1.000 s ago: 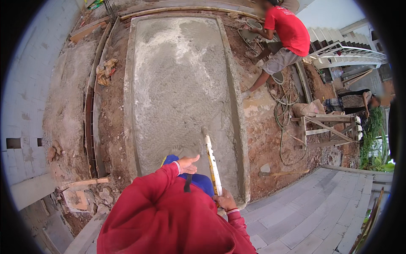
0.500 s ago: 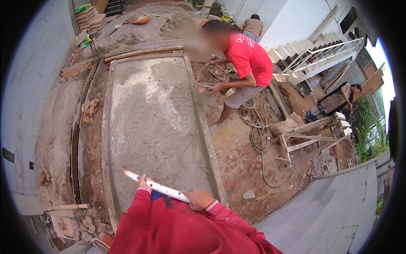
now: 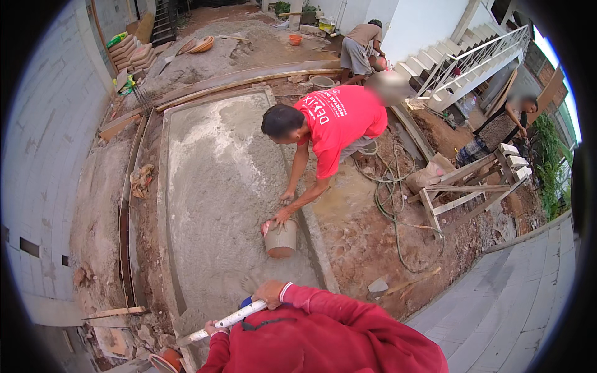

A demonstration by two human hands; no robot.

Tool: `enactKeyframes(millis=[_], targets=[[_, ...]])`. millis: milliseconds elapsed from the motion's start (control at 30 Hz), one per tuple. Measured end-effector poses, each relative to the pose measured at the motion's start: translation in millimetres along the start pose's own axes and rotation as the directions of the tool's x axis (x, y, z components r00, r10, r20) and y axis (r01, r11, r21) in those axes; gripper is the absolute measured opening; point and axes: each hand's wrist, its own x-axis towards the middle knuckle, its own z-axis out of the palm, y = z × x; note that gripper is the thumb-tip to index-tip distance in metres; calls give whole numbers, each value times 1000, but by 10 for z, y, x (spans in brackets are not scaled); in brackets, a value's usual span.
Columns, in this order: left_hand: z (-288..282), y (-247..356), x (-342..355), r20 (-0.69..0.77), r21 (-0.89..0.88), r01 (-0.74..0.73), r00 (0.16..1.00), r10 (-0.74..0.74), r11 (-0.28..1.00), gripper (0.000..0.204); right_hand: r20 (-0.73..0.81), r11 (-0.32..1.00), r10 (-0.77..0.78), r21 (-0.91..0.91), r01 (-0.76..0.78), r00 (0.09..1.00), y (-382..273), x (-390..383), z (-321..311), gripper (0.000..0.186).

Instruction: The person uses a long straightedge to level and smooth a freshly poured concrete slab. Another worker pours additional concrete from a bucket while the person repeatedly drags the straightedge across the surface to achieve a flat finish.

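Both my hands are closed around a white pole (image 3: 239, 315) with dark specks, held slanting across in front of me. My left hand (image 3: 216, 327) grips its lower-left part, and my right hand (image 3: 268, 293) holds the upper-right end. The pole's left tip reaches over the near left edge of a bed of wet grey concrete (image 3: 208, 186). Just beyond my right hand, a co-worker in a red shirt (image 3: 339, 121) leans over the bed. Their two hands are at a mortar-coated bucket (image 3: 281, 239), which is tipped on its side on the concrete.
A raised border (image 3: 320, 255) edges the bed on the right. Beyond it lie a coiled green hose (image 3: 393, 205) and a wooden sawhorse (image 3: 466, 193). Stacked bags (image 3: 130, 53) stand far left, near a block wall (image 3: 53, 161). Two other people are farther off, one bending (image 3: 360, 50).
The co-worker has swung from beside the bed to over it, bringing the bucket down onto the concrete. My hands and the pole have shifted; its left end now points lower.
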Motion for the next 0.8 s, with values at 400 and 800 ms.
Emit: enactKeyframes(millis=[400, 800], targets=[[-270, -431, 7, -93, -296, -6, 995, -23, 955, 18, 108, 963, -172, -190, 190, 979, 102, 427, -370, 49], [973, -570, 308, -25, -385, 70, 996, -86, 920, 17, 232, 978, 117, -197, -71, 966, 663, 1049, -835, 42]])
